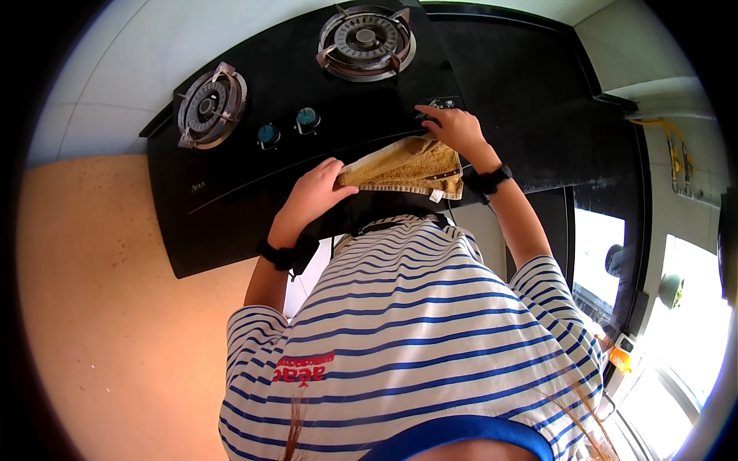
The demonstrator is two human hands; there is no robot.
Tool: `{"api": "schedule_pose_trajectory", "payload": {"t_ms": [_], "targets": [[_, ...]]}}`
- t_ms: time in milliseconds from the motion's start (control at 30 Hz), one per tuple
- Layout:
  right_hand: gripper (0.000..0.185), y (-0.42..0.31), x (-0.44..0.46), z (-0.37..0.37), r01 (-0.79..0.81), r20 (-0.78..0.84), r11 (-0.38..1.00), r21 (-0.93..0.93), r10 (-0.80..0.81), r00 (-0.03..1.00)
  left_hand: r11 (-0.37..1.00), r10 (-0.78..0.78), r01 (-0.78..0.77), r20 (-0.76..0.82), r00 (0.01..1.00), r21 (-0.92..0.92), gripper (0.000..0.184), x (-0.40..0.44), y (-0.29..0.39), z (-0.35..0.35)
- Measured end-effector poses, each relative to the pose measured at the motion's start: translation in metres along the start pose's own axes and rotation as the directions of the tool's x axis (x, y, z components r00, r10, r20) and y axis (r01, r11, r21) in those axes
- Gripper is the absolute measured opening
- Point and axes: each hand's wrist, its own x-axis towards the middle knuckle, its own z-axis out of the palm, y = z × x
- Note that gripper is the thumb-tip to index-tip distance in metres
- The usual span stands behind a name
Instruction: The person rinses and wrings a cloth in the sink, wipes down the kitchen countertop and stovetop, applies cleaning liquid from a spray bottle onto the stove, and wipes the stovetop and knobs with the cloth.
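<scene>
A brown towel [407,169] with a pale edge and a small white tag hangs stretched between my two hands, at the front edge of the black gas stove [254,177]. My left hand [314,190] grips its left end, thumb along the lower edge. At the towel's upper right corner is my right hand [459,134], closed on the cloth with the index finger pointing out over the stove top. The palm side of the right hand is hidden. A dark band circles each wrist.
Two burners [366,38] with metal pan supports sit on the stove's far side. Two blue-green knobs [307,119] stand nearer to me. A black counter [523,100] continues on the right, and an orange-tan surface [100,269] lies to the left.
</scene>
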Motion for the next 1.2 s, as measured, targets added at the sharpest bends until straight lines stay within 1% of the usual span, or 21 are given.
{"api": "schedule_pose_trajectory", "payload": {"t_ms": [33,67,133,167,233,267,333,367,433,533,667,767,833,900,967,1000,1033,1100,1133,1167,1200], "targets": [[0.024,0.004,0.001,0.006,0.051,-0.015,0.999,-0.004,-0.051,0.999,1.0,-0.013,0.013,0.008,1.0,0.007,0.044,-0.001,0.0,0.001],[0.024,0.009,0.002,0.011,0.054,-0.013,0.999,-0.004,-0.054,0.998,1.0,-0.015,0.015,0.006,1.0,0.006,0.044,-0.003,-0.003,0.003],[0.02,0.012,0.004,0.016,0.085,-0.098,0.993,0.078,-0.078,0.992,1.0,-0.029,0.029,0.0,1.0,0.002,0.043,-0.006,-0.008,0.007],[0.02,0.013,0.004,0.02,0.088,-0.096,0.993,0.078,-0.081,0.992,1.0,-0.031,0.031,-0.002,1.0,0.0,0.043,-0.007,-0.009,0.008],[0.016,0.011,0.003,0.025,0.129,-0.166,0.99,0.056,-0.119,0.979,0.999,-0.043,0.043,0.011,0.999,-0.019,0.043,-0.008,-0.011,0.008],[0.016,0.011,0.002,0.027,0.128,-0.165,0.99,0.057,-0.117,0.979,0.999,-0.043,0.044,0.012,0.999,-0.02,0.043,-0.008,-0.011,0.009],[0.015,0.01,-0.001,0.03,0.147,-0.246,0.983,0.108,-0.117,0.962,0.999,0.008,-0.009,-0.031,0.999,-0.031,0.043,-0.007,-0.012,0.011],[0.015,0.01,-0.002,0.032,0.146,-0.245,0.983,0.108,-0.116,0.963,0.999,0.008,-0.009,-0.029,1.0,-0.031,0.043,-0.005,-0.011,0.011],[0.013,0.01,-0.002,0.038,0.162,-0.349,0.973,0.162,-0.097,0.932,1.0,0.0,0.0,-0.008,1.0,-0.016,0.044,-0.002,-0.008,0.007],[0.012,0.009,-0.002,0.042,0.132,-0.387,0.971,0.2,-0.046,0.921,1.0,-0.017,0.017,0.004,1.0,-0.013,0.045,0.001,-0.004,0.005],[0.011,0.012,-0.002,0.039,0.138,-0.396,0.953,0.271,-0.02,0.918,0.999,-0.029,0.029,0.021,0.999,-0.024,0.045,0.002,-0.006,0.006],[0.01,0.022,0.0,0.032,0.126,-0.338,0.943,0.306,-0.016,0.941,0.999,-0.02,0.021,0.013,1.0,-0.027,0.044,0.002,-0.009,0.006],[0.009,0.03,0.002,0.027,0.178,-0.315,0.903,0.391,-0.05,0.948,0.999,-0.03,0.03,0.004,1.0,-0.034,0.044,0.001,-0.009,0.004],[0.01,0.036,0.0,0.023,0.203,-0.324,0.899,0.388,-0.073,0.943,0.999,-0.037,0.038,0.011,0.999,-0.036,0.043,0.0,-0.009,0.001],[0.01,0.04,-0.003,0.022,0.17,-0.32,0.837,0.52,0.007,0.947,0.998,-0.045,0.046,0.018,0.999,-0.037,0.043,-0.001,-0.008,0.0],[0.012,0.042,-0.007,0.017,0.086,-0.269,0.834,0.546,0.077,0.96,0.998,-0.046,0.046,0.02,0.999,-0.045,0.042,0.0,-0.008,0.0],[0.012,0.045,-0.008,0.018,0.084,-0.267,0.834,0.545,0.077,0.96,0.997,-0.046,0.047,0.022,0.999,-0.053,0.042,0.0,-0.008,0.0],[0.014,0.049,-0.012,0.019,-0.043,-0.208,0.632,0.773,0.318,0.925,0.997,-0.046,0.049,0.044,0.998,-0.063,0.041,0.001,-0.006,0.001],[0.016,0.052,-0.013,0.016,-0.072,-0.178,0.581,0.811,0.363,0.914,0.996,-0.047,0.051,0.066,0.997,-0.072,0.04,0.002,-0.005,0.002],[0.016,0.054,-0.015,0.012,-0.074,-0.178,0.582,0.81,0.364,0.914,0.996,-0.046,0.051,0.067,0.997,-0.074,0.04,0.004,-0.004,0.003],[0.016,0.055,-0.016,0.008,-0.088,-0.164,0.53,0.843,0.411,0.897,0.996,-0.021,0.027,0.072,0.997,-0.082,0.038,0.005,-0.002,0.004]]}}
